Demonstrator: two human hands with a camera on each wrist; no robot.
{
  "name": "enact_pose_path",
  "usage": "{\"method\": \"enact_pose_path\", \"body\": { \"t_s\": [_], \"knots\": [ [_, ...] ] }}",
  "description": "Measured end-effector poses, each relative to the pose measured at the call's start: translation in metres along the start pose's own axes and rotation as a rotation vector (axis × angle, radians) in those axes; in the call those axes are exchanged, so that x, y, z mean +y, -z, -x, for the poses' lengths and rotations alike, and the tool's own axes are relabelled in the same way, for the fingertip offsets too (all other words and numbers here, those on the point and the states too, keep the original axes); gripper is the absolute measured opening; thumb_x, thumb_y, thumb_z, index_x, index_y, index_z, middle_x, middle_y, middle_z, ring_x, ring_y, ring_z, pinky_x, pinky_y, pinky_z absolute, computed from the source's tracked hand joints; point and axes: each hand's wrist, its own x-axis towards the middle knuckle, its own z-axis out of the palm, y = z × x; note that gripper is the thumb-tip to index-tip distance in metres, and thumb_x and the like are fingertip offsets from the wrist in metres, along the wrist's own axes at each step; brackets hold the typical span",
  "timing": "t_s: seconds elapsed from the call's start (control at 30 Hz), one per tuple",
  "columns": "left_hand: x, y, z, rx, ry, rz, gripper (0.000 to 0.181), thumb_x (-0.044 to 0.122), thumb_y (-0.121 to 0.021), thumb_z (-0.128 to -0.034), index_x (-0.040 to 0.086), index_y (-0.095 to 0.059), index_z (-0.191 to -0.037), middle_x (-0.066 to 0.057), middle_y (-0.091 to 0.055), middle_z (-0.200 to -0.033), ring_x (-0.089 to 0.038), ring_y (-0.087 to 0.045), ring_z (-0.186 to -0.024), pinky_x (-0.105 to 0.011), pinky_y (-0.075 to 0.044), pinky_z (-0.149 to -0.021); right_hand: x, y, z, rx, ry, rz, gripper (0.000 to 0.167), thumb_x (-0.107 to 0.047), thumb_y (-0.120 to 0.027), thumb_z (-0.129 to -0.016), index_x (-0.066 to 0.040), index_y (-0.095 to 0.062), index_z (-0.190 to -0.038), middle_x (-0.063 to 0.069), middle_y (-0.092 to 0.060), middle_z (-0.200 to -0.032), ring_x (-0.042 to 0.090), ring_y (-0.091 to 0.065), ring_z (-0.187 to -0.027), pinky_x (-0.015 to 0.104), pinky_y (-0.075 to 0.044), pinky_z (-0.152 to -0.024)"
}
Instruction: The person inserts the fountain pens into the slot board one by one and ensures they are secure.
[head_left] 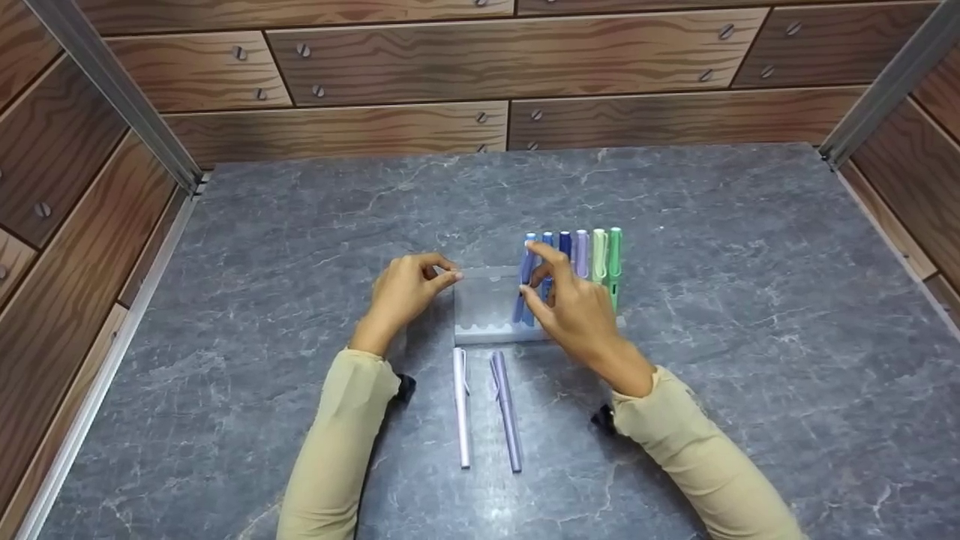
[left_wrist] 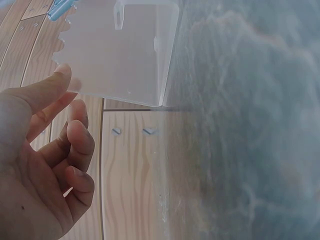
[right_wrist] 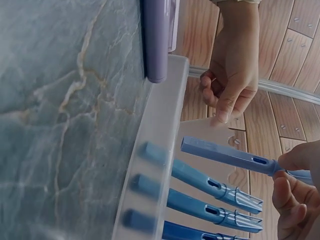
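Observation:
My right hand (head_left: pixel 579 309) pinches a periwinkle-blue fountain pen (right_wrist: pixel 225 157) between thumb and fingers, tilted over the stand's front ledge. In the right wrist view the pen's lower end hangs apart from that ledge. My left hand (head_left: pixel 403 294) pinches the upper left corner of a frosted clear pen stand (head_left: pixel 484 300); its other fingers curl loosely in the left wrist view. Several capped pens lean in the stand's right part: blues, a navy pen (head_left: pixel 565 244), a lilac pen (head_left: pixel 582 255), a pale green pen (head_left: pixel 599 255) and a green pen (head_left: pixel 616 259).
Before the stand, a silvery-white pen (head_left: pixel 461 409) and a purple pen (head_left: pixel 507 412) lie side by side on the grey marbled table (head_left: pixel 262 300). Wood-patterned panels (head_left: pixel 495 64) rise behind and at both sides, with metal posts (head_left: pixel 127 97) at the corners.

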Motion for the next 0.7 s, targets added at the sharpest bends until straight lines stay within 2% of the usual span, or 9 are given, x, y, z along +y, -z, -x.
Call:
{"method": "enact_pose_path", "body": {
  "t_s": [0.2, 0.43, 0.7],
  "knots": [
    [0.0003, -0.0003, 0.0, -0.005, 0.005, 0.001, 0.022, 0.043, -0.067, -0.0883, 0.025, -0.075, -0.099, 0.001, -0.068, -0.074, -0.01, -0.049, -0.057, -0.027, -0.036, -0.052, 0.0022, -0.0032, 0.0003, 0.005, -0.005, -0.007, 0.057, -0.01, -0.074, -0.081, -0.012, -0.042, -0.128, 0.002, -0.066, -0.077, 0.01, -0.053, -0.049, 0.026, -0.038, -0.041],
    [0.0002, -0.0009, 0.0, -0.015, 0.01, 0.008, 0.021, 0.041, -0.067, -0.0892, 0.025, -0.075, -0.1, 0.002, -0.061, -0.066, -0.01, -0.041, -0.052, -0.026, -0.03, -0.048, 0.0026, -0.0045, -0.0001, -0.021, -0.028, -0.013, 0.057, -0.011, -0.074, -0.082, -0.013, -0.041, -0.129, 0.0, -0.066, -0.077, 0.009, -0.052, -0.049, 0.027, -0.037, -0.041],
    [0.0005, -0.0005, -0.0007, -0.011, 0.011, 0.004, 0.022, 0.043, -0.067, -0.0887, 0.025, -0.075, -0.099, 0.002, -0.064, -0.069, -0.01, -0.044, -0.055, -0.027, -0.033, -0.05, 0.0027, -0.0047, -0.0015, -0.047, -0.037, -0.017, 0.057, -0.01, -0.074, -0.082, -0.013, -0.042, -0.129, 0.0, -0.066, -0.077, 0.008, -0.049, -0.048, 0.024, -0.034, -0.043]
  ]
}}
